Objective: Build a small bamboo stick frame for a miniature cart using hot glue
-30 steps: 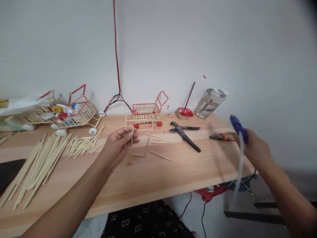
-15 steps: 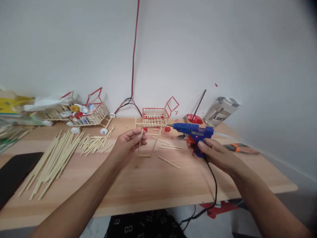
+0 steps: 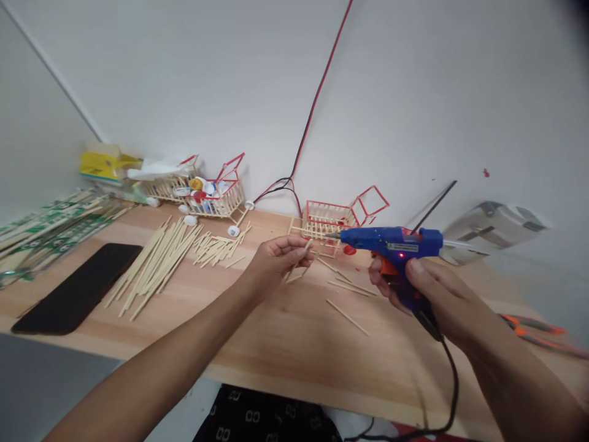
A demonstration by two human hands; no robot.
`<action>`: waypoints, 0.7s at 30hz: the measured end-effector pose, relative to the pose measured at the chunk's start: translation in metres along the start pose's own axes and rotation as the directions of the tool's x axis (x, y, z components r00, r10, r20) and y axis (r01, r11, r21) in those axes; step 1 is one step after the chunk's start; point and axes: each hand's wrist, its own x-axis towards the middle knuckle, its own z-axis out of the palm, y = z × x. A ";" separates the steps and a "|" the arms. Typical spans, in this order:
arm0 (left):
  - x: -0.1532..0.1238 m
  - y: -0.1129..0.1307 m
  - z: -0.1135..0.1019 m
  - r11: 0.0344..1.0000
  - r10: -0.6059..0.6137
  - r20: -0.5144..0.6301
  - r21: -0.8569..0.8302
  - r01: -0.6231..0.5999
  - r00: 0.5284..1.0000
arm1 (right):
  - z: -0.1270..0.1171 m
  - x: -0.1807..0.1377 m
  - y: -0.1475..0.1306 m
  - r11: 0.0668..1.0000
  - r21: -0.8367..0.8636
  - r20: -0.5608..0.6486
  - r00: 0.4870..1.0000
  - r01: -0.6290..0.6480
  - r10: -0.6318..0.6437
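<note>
In my right hand [image 3: 427,288] is a blue glue gun [image 3: 391,241], its nozzle pointing left and a red light glowing on its side. A clear glue stick sticks out of its back end. My left hand [image 3: 283,261] pinches a small frame of thin wooden sticks [image 3: 296,265], partly hidden by the fingers. The nozzle is just right of and above that frame; whether they touch I cannot tell. Behind stands a small stick-built cart [image 3: 329,216] with a red rim and red handle. Several loose sticks [image 3: 352,287] lie below it.
Left of my hand lie piles of short sticks [image 3: 221,248] and long sticks [image 3: 154,267], plus a black phone-like slab [image 3: 78,288]. Farther back are carts, one with bottle caps [image 3: 214,195], and a yellow package [image 3: 108,164]. Orange-handled pliers [image 3: 538,325] lie at right, near a tilted container [image 3: 492,230].
The view has swung left, so the table things appear farther right. The glue gun is held closer to the camera, and the stick frame has turned in my left hand.
</note>
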 end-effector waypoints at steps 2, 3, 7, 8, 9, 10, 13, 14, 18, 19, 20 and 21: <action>0.000 0.000 0.001 1.000 0.010 -0.001 -0.006 -0.010 1.000 | 0.004 0.002 -0.007 0.999 -0.052 -0.020 1.000 -0.015 0.014; 0.000 0.000 0.001 1.000 0.013 0.001 -0.004 -0.013 1.000 | 0.005 0.003 -0.010 0.996 -0.084 -0.023 1.000 -0.021 0.019; 0.000 0.002 0.001 1.000 0.024 0.011 0.012 -0.024 1.000 | 0.009 0.008 -0.021 0.977 -0.210 -0.012 1.000 -0.027 0.025; 0.000 0.003 0.001 1.000 0.026 0.015 0.015 -0.026 1.000 | 0.010 0.009 -0.022 0.974 -0.225 -0.015 1.000 -0.026 0.023; 0.000 0.004 0.001 0.999 0.027 0.016 0.018 -0.027 1.000 | 0.011 0.010 -0.024 0.974 -0.227 -0.023 1.000 -0.024 0.019; 0.000 0.004 0.001 0.999 0.028 0.014 0.018 -0.028 1.000 | 0.012 0.010 -0.025 0.975 -0.220 -0.028 0.999 -0.026 0.020; 0.000 0.005 0.001 1.000 0.025 0.008 0.015 -0.025 1.000 | 0.014 0.012 -0.026 0.980 -0.196 -0.031 0.999 -0.034 0.028; 0.000 0.005 0.001 1.000 0.023 0.007 0.014 -0.023 1.000 | 0.014 0.013 -0.026 0.979 -0.199 -0.028 0.999 -0.036 0.031; -0.001 0.005 0.001 0.999 0.028 0.008 0.021 -0.029 1.000 | 0.015 0.015 -0.025 0.974 -0.227 -0.017 1.000 -0.004 0.000; -0.001 0.005 0.001 0.999 0.030 0.009 0.020 -0.030 1.000 | 0.015 0.015 -0.025 0.972 -0.233 -0.016 1.000 0.002 -0.006; -0.001 0.005 0.001 0.999 0.031 0.010 0.019 -0.031 0.999 | 0.015 0.015 -0.025 0.971 -0.241 -0.012 1.000 0.006 -0.009; -0.001 0.005 0.001 0.999 0.030 0.010 0.017 -0.030 0.999 | 0.015 0.015 -0.025 0.969 -0.247 -0.008 1.000 0.005 -0.008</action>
